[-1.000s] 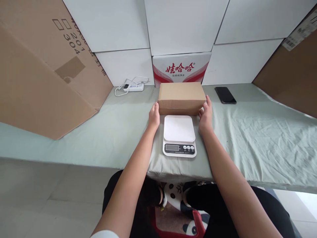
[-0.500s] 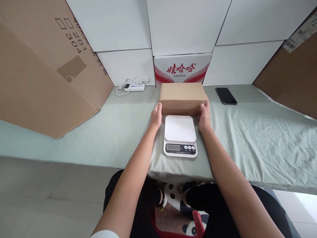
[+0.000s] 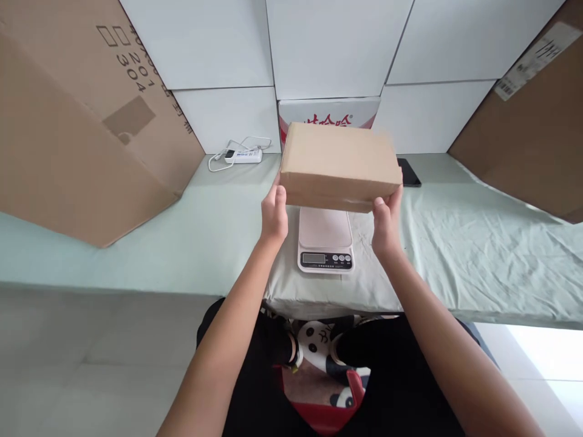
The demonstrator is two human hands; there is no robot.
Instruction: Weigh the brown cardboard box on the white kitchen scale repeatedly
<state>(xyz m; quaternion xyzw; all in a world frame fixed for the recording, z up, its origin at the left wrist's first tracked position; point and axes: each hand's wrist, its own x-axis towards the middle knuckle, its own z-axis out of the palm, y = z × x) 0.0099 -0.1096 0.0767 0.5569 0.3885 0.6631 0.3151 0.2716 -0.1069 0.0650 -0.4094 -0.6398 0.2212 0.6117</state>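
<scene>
box (image 3: 339, 159) now off the counter (image 3: 455, 243), raised above scale (image 3: 325, 240) | your left hand (image 3: 274, 213) + right hand (image 3: 387, 220) clamp its ends | earlier it sat behind the scale | phone (image 3: 409, 172) partly hidden

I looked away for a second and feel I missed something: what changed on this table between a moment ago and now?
The cardboard box has come up off the cloth and toward the person, and is now held in the air above the scale. The left hand and right hand, which were only pressed against its ends, now grip and carry it. The scale, phone and power strip stayed put.
</scene>
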